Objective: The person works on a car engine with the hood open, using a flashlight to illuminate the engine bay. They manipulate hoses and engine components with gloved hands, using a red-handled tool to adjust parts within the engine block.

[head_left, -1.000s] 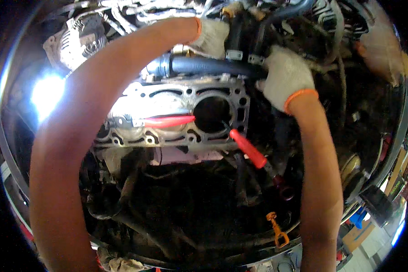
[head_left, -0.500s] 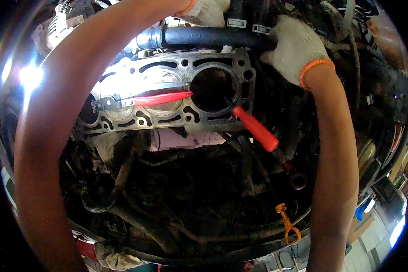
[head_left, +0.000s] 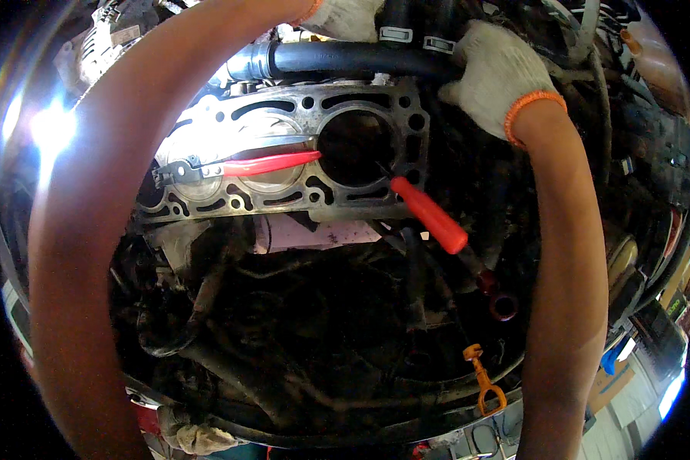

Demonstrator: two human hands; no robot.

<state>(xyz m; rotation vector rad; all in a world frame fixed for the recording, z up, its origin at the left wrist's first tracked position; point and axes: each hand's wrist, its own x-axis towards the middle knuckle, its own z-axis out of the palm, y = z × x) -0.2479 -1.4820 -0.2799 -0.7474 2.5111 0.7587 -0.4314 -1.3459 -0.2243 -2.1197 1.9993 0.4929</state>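
Note:
Both my hands wear white knit gloves with orange cuffs. My left hand (head_left: 342,18) is at the top edge, just above a thick black pipe (head_left: 345,59); its fingers are hidden. At the pipe's right end my right hand (head_left: 501,77) is closed round it, with the fingertips mostly behind the glove. Below the pipe lies a metal engine block (head_left: 305,201) with round cylinder bores. Red-handled pliers (head_left: 272,162) rest across its top, jaws to the left. A red-handled screwdriver (head_left: 431,217) slants from the rightmost bore, its tip hard to make out in the dark.
A bright lamp (head_left: 52,126) glares at the left. An orange dipstick handle (head_left: 484,383) stands near the front edge. Dark hoses (head_left: 199,307) and brackets fill the bay below the block. A crumpled cloth or glove (head_left: 203,438) lies at the bottom edge.
The whole view has shifted very slightly. Both hands stay at nearly the same places by the pipe; the pliers and screwdriver have not moved on the block.

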